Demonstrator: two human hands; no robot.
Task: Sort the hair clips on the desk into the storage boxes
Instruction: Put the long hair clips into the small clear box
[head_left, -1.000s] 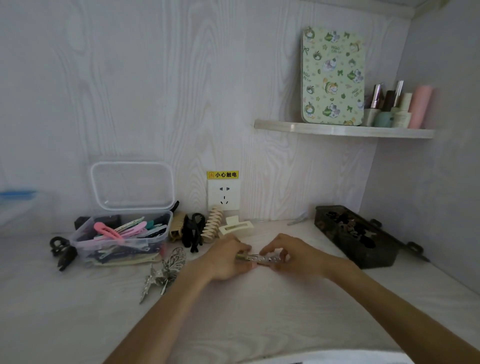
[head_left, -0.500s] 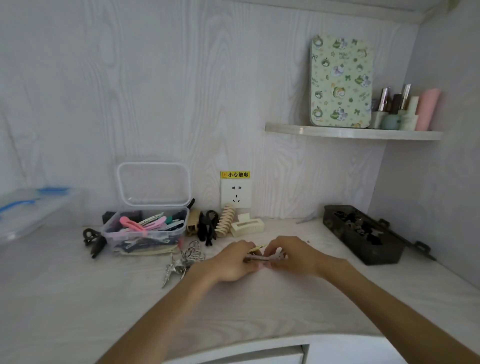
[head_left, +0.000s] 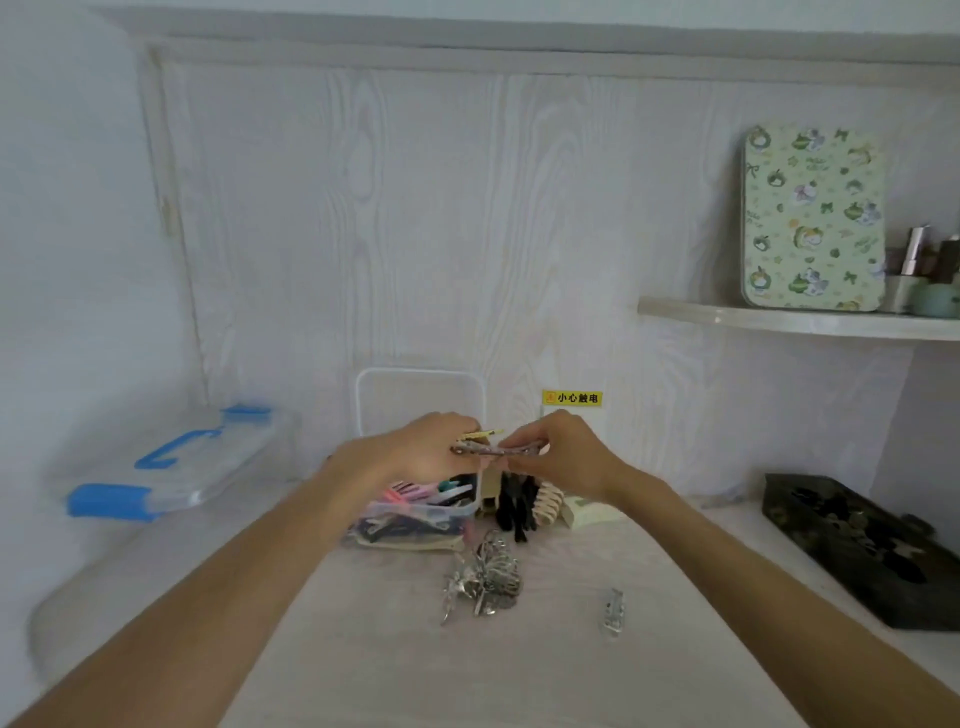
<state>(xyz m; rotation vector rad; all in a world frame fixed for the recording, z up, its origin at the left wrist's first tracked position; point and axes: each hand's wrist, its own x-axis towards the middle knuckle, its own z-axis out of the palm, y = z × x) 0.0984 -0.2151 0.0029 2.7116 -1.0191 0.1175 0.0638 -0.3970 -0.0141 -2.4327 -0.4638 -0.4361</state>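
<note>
My left hand (head_left: 415, 452) and my right hand (head_left: 558, 452) together pinch a slim sparkly hair clip (head_left: 496, 451), held in the air above the clear storage box (head_left: 415, 525). A thin yellow clip (head_left: 485, 433) sticks out from my left fingers. The clear box holds pink, green and dark flat clips. A silver butterfly clip (head_left: 483, 579) and a small silver clip (head_left: 613, 610) lie on the desk in front. Black, beige and cream claw clips (head_left: 524, 504) stand right of the clear box. A dark storage box (head_left: 852, 545) with dark clips sits at the right.
The clear box's lid (head_left: 421, 400) leans on the wall behind it. A clear case with blue latches (head_left: 171, 467) lies at the left. A wall socket with a yellow label (head_left: 571, 398) is behind my hands. A shelf (head_left: 789, 319) with a floral tin and cosmetics hangs at the right.
Both hands rose from the desk with the sparkly clip and moved back toward the clear box. A small silver clip now lies on the desk. The camera turned left and tilted up.
</note>
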